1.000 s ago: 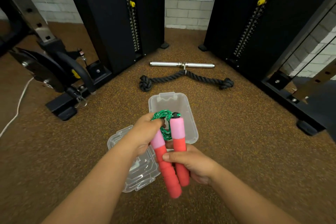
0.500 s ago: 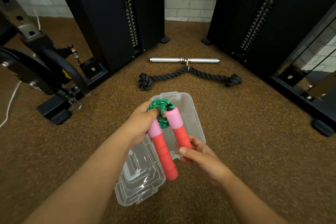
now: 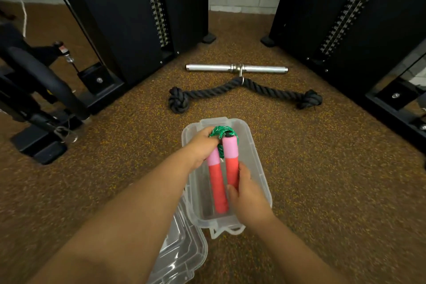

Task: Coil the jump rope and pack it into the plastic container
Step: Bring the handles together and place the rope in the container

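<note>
The jump rope has two red and pink foam handles (image 3: 220, 182) side by side and a green cord (image 3: 221, 132) coiled at their far ends. It sits inside the clear plastic container (image 3: 258, 168) on the floor. My left hand (image 3: 202, 145) grips the coiled cord and the top of the left handle. My right hand (image 3: 246, 193) holds the lower part of the right handle, whose end is hidden under my fingers.
The container's clear lid (image 3: 182, 251) lies on the floor at its near left. A black rope attachment (image 3: 244, 92) and a metal bar (image 3: 237, 68) lie beyond it. Black weight-stack machines (image 3: 129, 18) stand left and right on the brown speckled floor.
Both hands moved forward and down, bringing the coiled rope and handles from above the lid into the container. The view has moved closer to the container.
</note>
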The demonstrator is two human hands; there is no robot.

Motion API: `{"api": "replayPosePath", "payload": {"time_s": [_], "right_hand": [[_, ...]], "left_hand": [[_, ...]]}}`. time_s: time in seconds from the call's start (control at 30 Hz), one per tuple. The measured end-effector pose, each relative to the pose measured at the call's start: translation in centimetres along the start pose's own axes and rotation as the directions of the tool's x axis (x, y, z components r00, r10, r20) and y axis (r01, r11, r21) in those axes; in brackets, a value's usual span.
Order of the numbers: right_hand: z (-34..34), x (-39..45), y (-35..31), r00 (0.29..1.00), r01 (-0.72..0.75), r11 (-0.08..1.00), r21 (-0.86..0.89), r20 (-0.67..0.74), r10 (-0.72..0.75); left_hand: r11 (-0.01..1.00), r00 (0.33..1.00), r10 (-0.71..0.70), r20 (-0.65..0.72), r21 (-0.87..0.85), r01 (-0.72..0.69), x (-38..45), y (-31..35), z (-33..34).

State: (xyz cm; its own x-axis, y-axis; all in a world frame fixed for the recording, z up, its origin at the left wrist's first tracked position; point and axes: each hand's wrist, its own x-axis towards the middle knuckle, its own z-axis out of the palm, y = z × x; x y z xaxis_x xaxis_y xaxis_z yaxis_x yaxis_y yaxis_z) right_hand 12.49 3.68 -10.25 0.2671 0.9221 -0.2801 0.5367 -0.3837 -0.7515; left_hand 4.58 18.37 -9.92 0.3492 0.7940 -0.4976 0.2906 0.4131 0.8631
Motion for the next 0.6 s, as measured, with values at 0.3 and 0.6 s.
{"api": "replayPosePath", "payload": {"time_s": [0.3, 0.6], "right_hand": [[1.3, 3.8, 2.1, 0.955, -0.230, 0.940, -0.252, 0.130, 0.268], [2.3, 6.3, 4.1, 0.875, -0.347, 0.888, -0.303, 0.237, 0.423]], "left_hand": [[0.979, 0.994, -0.093, 0.056, 0.187, 0.081, 3.8, -3.9, 1.8], [0.957, 0.983, -0.163, -0.081, 0.228, 0.177, 7.3, -7.7, 2.7]]}}
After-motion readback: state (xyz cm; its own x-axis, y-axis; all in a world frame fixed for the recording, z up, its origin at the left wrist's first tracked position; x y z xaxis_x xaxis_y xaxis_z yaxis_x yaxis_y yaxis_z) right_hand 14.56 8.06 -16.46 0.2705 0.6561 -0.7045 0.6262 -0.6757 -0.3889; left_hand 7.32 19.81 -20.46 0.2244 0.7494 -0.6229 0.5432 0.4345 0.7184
